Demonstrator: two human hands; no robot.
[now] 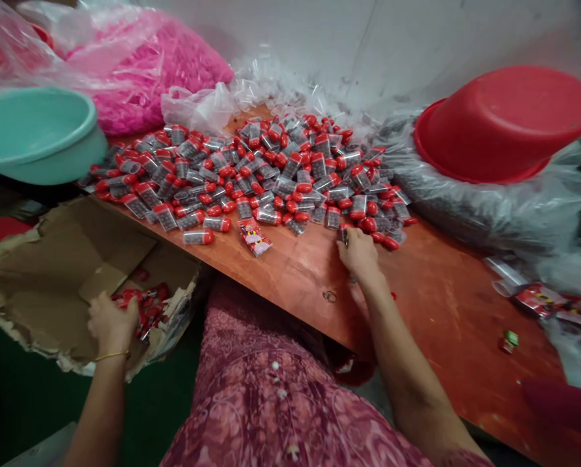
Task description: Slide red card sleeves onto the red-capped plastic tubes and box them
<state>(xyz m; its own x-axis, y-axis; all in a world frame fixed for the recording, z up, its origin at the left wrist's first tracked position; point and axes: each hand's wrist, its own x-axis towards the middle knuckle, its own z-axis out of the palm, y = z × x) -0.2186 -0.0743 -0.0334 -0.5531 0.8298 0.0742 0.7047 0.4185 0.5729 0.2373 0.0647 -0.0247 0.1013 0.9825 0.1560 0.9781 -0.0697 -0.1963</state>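
A large pile of small clear tubes with red caps and dark contents spreads over the table. At its near right edge, my right hand is closed on a red-capped tube, mostly covered by the fingers. My left hand reaches into a torn cardboard box, thumb and fingers apart. Just beside its fingertips, several red pieces lie in the box; they are too blurred to name. A printed red packet lies on the table before the pile.
A teal basin stands at left, beside a clear bag of pink pieces. An upturned red tub rests on a plastic bag at right. More printed packets and a small green-and-red item lie on the wooden tabletop.
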